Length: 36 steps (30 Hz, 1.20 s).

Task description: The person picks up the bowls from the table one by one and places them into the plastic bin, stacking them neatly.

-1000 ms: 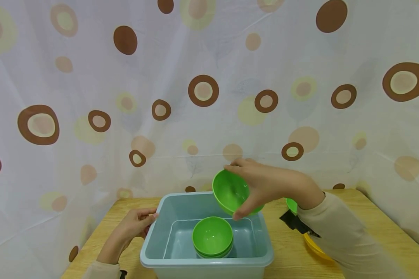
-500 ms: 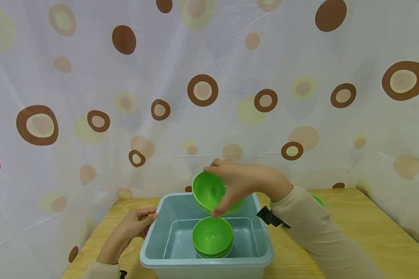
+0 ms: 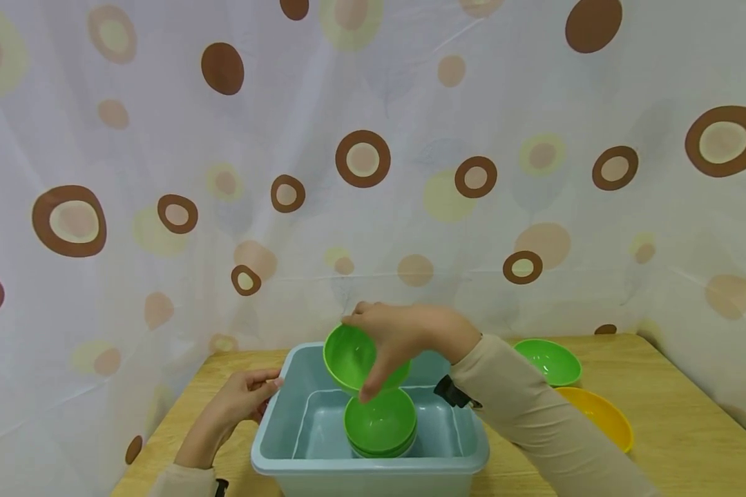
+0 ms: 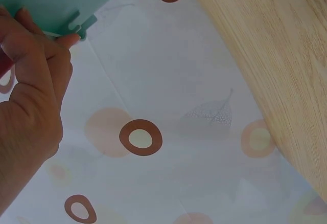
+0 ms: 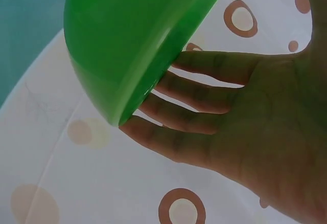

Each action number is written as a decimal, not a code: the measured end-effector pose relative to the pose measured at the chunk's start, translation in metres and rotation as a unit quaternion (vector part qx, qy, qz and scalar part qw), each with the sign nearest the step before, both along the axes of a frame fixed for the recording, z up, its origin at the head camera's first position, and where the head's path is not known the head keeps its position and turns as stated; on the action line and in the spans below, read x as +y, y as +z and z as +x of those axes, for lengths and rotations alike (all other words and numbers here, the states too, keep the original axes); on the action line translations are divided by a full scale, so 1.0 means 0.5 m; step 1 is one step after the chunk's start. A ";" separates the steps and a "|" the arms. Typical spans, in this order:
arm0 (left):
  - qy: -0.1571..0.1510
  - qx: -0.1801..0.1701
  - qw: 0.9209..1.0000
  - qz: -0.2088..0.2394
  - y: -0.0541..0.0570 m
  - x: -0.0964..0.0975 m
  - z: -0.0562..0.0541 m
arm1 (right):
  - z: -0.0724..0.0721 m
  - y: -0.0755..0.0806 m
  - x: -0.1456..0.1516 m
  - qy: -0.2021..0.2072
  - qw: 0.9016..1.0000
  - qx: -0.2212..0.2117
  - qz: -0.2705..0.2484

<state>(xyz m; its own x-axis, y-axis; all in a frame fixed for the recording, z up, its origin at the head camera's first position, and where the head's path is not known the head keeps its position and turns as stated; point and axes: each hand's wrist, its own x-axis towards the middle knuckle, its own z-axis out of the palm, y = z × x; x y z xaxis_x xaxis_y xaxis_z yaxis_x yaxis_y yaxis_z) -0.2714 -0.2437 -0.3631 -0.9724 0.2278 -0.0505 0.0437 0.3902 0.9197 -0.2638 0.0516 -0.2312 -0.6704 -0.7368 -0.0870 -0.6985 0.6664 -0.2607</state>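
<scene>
My right hand (image 3: 394, 335) grips a green bowl (image 3: 348, 359) by its rim, thumb on the near side and fingers on the far side. The bowl is tilted, its inside partly showing, and hangs over a light blue plastic tub (image 3: 373, 466). In the right wrist view the fingertips (image 5: 158, 137) meet the edge of the bowl (image 5: 127, 45). Below it, inside the tub, stands a stack of green bowls (image 3: 380, 424). My left hand (image 3: 242, 400) holds the tub's left rim; in the left wrist view its fingers curl beside a clip-like edge piece (image 4: 82, 27).
Right of the tub, another green bowl (image 3: 550, 362) and a yellow bowl (image 3: 603, 417) sit on the wooden table (image 3: 684, 428), partly behind my right sleeve. A spotted white curtain (image 3: 410, 103) hangs behind and beside the table.
My right hand has carried the tilted green bowl leftward and then lower, close above the stack. The bowls on the table's right have come back into view. The left hand keeps its place.
</scene>
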 end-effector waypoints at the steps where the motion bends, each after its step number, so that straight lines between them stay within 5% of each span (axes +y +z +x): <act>1: 0.000 0.000 1.000 0.000 0.001 0.000 -0.001 | -0.002 -0.003 -0.003 -0.001 1.000 -0.002 0.003; 25: -0.001 -0.002 1.000 -0.007 0.000 -0.001 -0.001 | -0.057 -0.111 -0.056 -0.008 0.992 0.027 0.119; 30: 0.008 -0.003 1.000 -0.012 -0.002 0.000 -0.001 | -0.054 -0.130 -0.063 -0.029 0.988 -0.008 0.152; 36: 0.001 -0.001 1.000 -0.005 -0.001 0.002 -0.002 | -0.046 -0.147 -0.071 -0.043 0.980 0.003 0.196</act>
